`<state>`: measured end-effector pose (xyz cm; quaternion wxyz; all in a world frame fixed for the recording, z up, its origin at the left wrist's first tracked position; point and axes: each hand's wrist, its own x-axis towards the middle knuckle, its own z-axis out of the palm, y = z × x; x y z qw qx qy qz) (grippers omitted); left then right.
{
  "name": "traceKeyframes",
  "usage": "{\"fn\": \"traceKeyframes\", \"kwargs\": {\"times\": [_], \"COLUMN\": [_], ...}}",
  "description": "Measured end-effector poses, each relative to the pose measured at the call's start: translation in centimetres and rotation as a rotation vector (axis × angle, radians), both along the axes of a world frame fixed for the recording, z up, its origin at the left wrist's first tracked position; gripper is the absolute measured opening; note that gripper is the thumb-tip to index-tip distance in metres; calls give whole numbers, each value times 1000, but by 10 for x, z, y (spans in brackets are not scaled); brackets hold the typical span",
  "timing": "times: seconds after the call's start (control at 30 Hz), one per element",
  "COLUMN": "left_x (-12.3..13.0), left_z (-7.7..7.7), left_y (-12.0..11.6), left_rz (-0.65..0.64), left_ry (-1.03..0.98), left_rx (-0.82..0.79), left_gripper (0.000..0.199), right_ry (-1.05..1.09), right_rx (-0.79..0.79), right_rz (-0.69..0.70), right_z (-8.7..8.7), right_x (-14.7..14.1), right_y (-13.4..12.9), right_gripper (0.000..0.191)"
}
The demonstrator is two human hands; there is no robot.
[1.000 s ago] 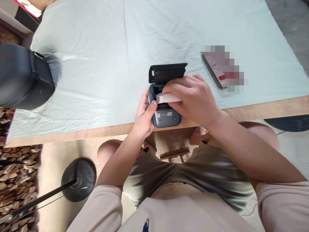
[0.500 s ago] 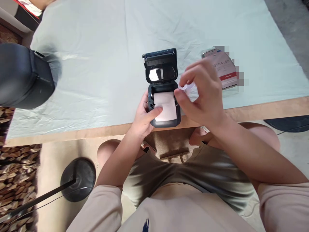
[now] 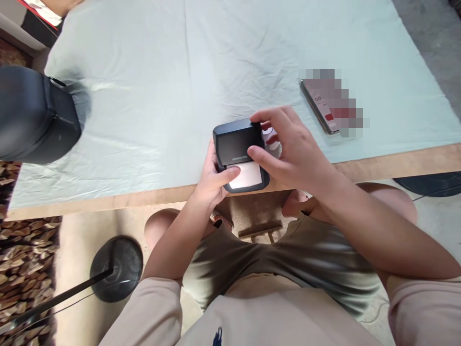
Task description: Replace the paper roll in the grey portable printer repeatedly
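L hand (image 3: 212,181) part hidden, gripping dk box (image 3: 266,180), R hand (image 3: 293,151) pinching lid (image 3: 234,144), wht item (image 3: 274,150) behind unclear

Lettering (image 3: 239,158) on the lid (image 3: 236,142) is too small to read, the phone (image 3: 320,105) partly pixelated

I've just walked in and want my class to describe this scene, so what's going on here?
A seated person's left hand holds a small dark device near the table's edge, its thumb over the white paper in it. The right hand grips the right side of the device's lid, which is not fully shut: paper shows below it. A phone lies off to the right on the pale cloth.
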<state>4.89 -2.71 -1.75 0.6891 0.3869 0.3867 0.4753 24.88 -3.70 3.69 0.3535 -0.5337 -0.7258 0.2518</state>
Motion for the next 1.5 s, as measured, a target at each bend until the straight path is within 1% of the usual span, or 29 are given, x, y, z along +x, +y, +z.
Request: {"fn": "traceKeyframes", "kwargs": {"times": [0.07, 0.17, 0.23, 0.33, 0.4, 0.5, 0.57, 0.6, 0.67, 0.7, 0.73, 0.77, 0.87, 0.97, 1.03, 1.1, 1.23, 1.3, 1.4, 1.47, 1.5], "left_x": [1, 2, 2, 1, -1, -1, 2, 3, 6, 7, 8, 9, 9, 9, 10, 11, 11, 11, 10, 9, 8], "left_z": [2, 3, 2, -1, -3, -3, -2, -2, 0, 0, 0, 1, 1, 2, 4, 7, 14, 16, 14, 9, 7], "left_y": [-1, -1, 0, 1, 1, 0, 0, 1, 3, 4, 5, 6, 8, 7, 7, 8, 10, 10, 8, 6, 6], "left_rz": [12, 6, -17, -48, -57, -57, -36, -26, -6, 4, 15, 30, 60, 131, 183, 200, 153, 122, 129, 124, 102], "left_ry": [-33, -58, -43, -9, 7, 16, 13, 4, -27, -46, -66, -83, -122, -155, -156, -137, -89, -88, -80, -63, -61], "left_rx": [-18, -3, 22, 60, 69, 51, 30, 4, -75, -117, -149, -165, -150, -138, -159, -206, -310, -327, -293, -239, -203], "left_gripper": [78, 68, 62, 60, 59, 58, 62, 67, 78, 80, 78, 72, 51, 33, 27, 26, 27, 35, 42, 39, 39], "right_ry": [0, 34, 52, 78, 86, 58, 20, -2, -36, -42, -42, -39, -22, -21, -30, -47, -112, -145, -182, -187, -172], "right_rx": [-22, -73, -105, -169, -183, -150, -128, -112, -71, -52, -39, -32, -13, 23, 24, 15, 23, 37, 97, 167, 196], "right_rz": [35, 75, 113, 169, 178, 138, 107, 96, 88, 95, 109, 129, 198, 236, 246, 245, 200, 166, 70, -33, -83], "right_z": [2, 2, 0, -5, -7, -6, -6, -5, -5, -6, -6, -6, -7, -6, -5, -4, -3, -4, -4, -3, -2], "right_x": [-3, -5, -3, 1, 3, 2, 2, 3, 6, 8, 11, 13, 19, 22, 23, 23, 23, 23, 21, 19, 18], "right_y": [-5, -8, -6, 1, 4, 4, 4, 3, 3, 4, 4, 5, 6, 4, 3, 2, 4, 5, 6, 5, 5], "right_gripper": [45, 54, 59, 65, 65, 60, 59, 60, 64, 65, 66, 67, 68, 70, 71, 71, 70, 68, 59, 52, 48]}}
